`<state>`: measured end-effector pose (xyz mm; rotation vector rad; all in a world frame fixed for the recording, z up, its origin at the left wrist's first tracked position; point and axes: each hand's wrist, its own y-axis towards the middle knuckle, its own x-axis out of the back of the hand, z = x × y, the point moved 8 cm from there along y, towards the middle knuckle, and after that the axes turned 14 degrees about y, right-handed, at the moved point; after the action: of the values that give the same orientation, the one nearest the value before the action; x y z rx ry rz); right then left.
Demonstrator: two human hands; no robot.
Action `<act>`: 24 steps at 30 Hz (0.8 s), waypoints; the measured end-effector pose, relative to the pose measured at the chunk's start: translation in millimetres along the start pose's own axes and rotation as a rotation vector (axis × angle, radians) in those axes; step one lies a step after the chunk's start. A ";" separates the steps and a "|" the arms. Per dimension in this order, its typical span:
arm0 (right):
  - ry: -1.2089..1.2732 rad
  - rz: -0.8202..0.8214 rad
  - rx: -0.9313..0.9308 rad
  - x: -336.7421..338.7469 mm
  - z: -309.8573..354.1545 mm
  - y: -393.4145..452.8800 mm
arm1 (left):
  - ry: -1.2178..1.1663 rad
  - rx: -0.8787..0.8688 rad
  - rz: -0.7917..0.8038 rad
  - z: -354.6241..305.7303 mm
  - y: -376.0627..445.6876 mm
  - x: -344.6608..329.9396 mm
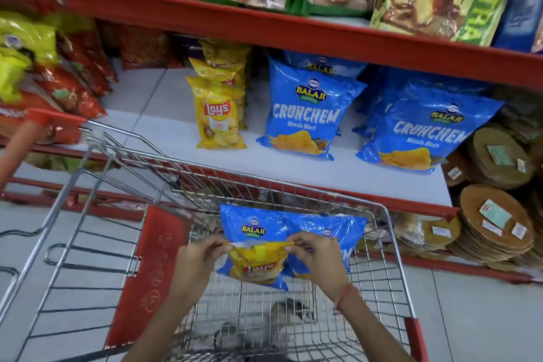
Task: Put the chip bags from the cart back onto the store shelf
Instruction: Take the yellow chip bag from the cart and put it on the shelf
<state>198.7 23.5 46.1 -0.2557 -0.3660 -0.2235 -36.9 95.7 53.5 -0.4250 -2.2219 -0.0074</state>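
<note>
Head view: yellow Lay's bag (255, 266) pinched by top seam, left hand (196, 256) and right hand (316, 256) (over cart (390, 244)); seam could tear, bag dropped if yanked.

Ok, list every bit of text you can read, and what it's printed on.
"Lay's": yellow bag in both hands
"Lay's", "20": yellow shelf bag
"BALAJI WAFERS": blue cart bag
"BALAJI WAFERS CRUNCHEM Masala Masti": left blue shelf bag
"BALAJI CRUNCHEM Masala Masti": right blue shelf bag
"EXTRA": green top-shelf bag
Round-pack stickers: too small.
</note>
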 end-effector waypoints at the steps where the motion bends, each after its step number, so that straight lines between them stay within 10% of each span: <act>1: 0.004 -0.025 0.044 3.9 17.4 3.9 | 0.006 -0.015 -0.044 -7.0 4.0 16.2; 16: 0.215 -0.275 0.417 46.9 218.6 95.1 | 0.045 -0.254 -0.534 -95.2 95.0 188.1; 24: 0.220 -0.296 0.385 27.1 218.2 141.4 | 0.093 -0.210 -0.503 -78.8 151.4 186.8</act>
<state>189.6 214.5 224.2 0.2043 -0.2204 -0.4608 -39.4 282.5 224.2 0.0330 -2.1876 -0.5196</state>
